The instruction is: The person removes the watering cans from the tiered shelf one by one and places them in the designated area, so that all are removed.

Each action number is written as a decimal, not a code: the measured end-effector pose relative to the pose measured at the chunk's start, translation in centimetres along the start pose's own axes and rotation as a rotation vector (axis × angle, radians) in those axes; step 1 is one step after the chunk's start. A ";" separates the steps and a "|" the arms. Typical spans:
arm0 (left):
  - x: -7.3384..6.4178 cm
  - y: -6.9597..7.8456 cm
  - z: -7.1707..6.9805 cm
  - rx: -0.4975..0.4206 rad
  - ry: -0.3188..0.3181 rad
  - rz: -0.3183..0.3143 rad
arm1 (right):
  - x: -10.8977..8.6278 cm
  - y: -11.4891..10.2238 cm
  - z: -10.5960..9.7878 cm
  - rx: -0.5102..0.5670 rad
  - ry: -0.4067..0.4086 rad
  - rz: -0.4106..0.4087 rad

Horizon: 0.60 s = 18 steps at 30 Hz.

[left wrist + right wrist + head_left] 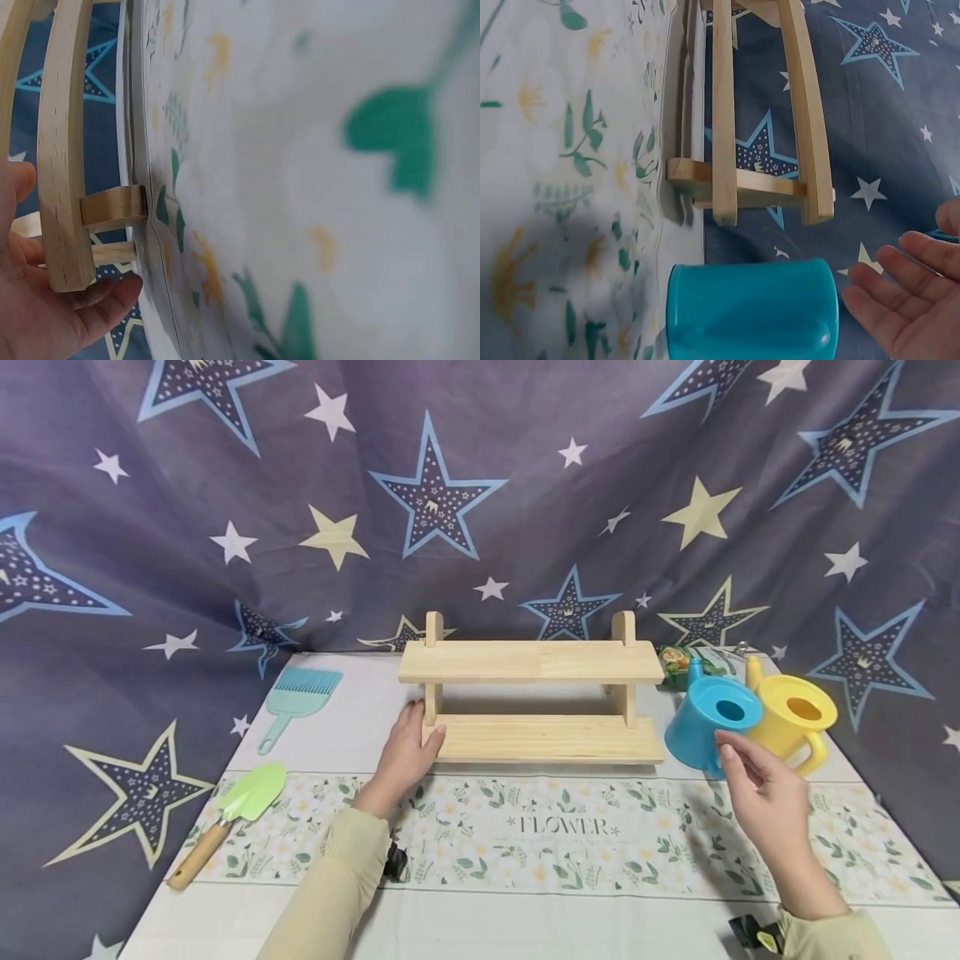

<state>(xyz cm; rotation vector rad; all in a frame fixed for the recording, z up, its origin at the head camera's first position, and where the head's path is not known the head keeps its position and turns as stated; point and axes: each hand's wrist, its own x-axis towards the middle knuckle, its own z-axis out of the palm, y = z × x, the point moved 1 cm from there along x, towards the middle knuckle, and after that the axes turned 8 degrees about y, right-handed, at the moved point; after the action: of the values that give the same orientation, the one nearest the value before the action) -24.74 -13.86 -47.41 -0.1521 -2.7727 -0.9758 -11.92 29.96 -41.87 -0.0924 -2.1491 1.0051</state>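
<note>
A two-tier wooden shelf [525, 662] stands at the back middle of the table. At its left end my left hand [405, 747] grips the lower board [540, 740], thumb on the near side. In the left wrist view, fingers [112, 304] wrap the end of that board [64, 172]. My right hand [772, 802] hovers just in front of a blue watering can [693, 727], holding nothing. The right wrist view shows its fingers [900, 292] loosely extended, apart from the blue can [750, 311]. A yellow watering can [780, 727] stands right behind the blue one.
Left of the shelf lie a teal brush [300, 693] and a green trowel [255, 792] with a wooden handle. Behind the cans sits a green printed packet [675, 667]. A floral runner [525, 852] crosses the table, and a starry curtain [480, 527] hangs behind.
</note>
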 end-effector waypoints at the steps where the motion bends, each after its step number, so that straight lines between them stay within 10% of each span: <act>1: -0.2 0.1 -0.1 0.012 0.000 0.004 | 0.1 -0.1 0.1 -0.003 -0.009 -0.023; 18: -2.9 1.7 -1.0 0.171 0.054 0.174 | 1.6 -0.5 4.1 -0.121 -0.316 -0.239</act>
<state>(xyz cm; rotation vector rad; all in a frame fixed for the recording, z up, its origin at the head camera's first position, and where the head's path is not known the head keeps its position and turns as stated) -21.49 -13.28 -46.27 -0.3293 -2.7227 -0.6876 -15.63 27.58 -42.25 0.2770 -2.4353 0.7921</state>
